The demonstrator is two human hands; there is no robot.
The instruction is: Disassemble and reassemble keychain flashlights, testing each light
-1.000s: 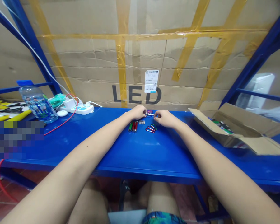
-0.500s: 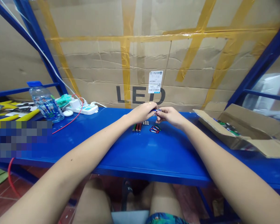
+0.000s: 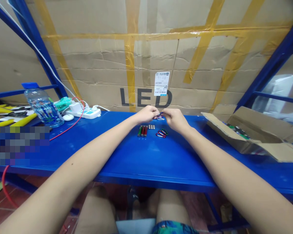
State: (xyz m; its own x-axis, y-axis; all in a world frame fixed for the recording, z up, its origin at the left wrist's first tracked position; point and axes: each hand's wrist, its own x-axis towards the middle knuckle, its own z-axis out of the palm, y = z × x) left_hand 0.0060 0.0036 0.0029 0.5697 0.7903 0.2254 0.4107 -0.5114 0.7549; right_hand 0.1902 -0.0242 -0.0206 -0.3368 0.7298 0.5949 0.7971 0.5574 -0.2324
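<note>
My left hand [image 3: 147, 114] and my right hand [image 3: 174, 117] meet above the far part of the blue table [image 3: 146, 162]. Their fingers pinch a small blue-and-silver piece that looks like a carabiner [image 3: 160, 116]; fingertips partly cover it. Just below lie red and green carabiners [image 3: 161, 133] in a small group. To their left, slim metal tubes [image 3: 142, 131], one green and the others red, lie side by side. Several small silver button cells [image 3: 151, 127] sit in rows beside the tubes.
An open cardboard box [image 3: 244, 143] with small green and dark items stands at the right. On the left are a water bottle [image 3: 42, 105], a white power strip [image 3: 88, 113] and a red cable [image 3: 74, 125]. A large taped carton [image 3: 100, 71] backs the table.
My hands have drawn slightly apart around the small blue piece, my left hand shifting left. The tubes and button cells show more fully. The view has tilted slightly.
</note>
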